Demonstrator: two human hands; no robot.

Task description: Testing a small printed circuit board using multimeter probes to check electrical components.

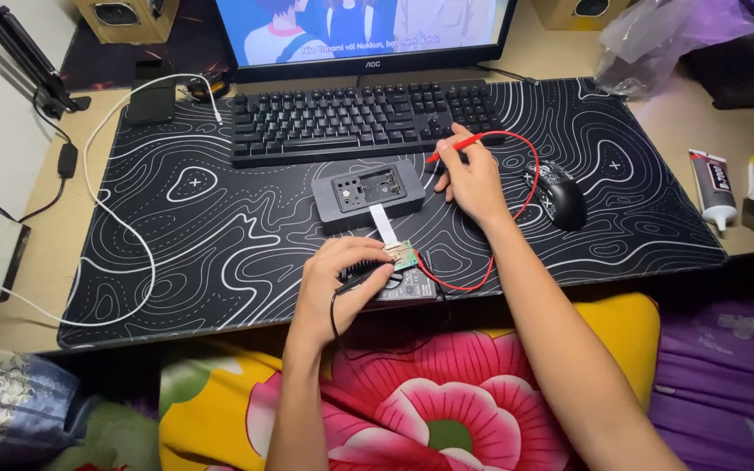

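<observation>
While both hands work at the near surface edge, probing is underway.
Left hand (pixel 342 283) pinches small green board (pixel 401 255) beside grey casing (pixel 368 194); right hand (pixel 473 179) grips red probe (pixel 454 146), near keyboard (pixel 364 118).

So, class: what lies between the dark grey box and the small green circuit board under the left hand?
In the head view, a white flat ribbon cable runs from the dark grey box down to the green circuit board at the left hand.

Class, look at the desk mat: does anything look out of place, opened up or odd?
Yes. A dark grey box sits opened, its insides showing, and a white ribbon cable runs from it to a small green board under the left hand. The right hand holds a red probe.
</observation>
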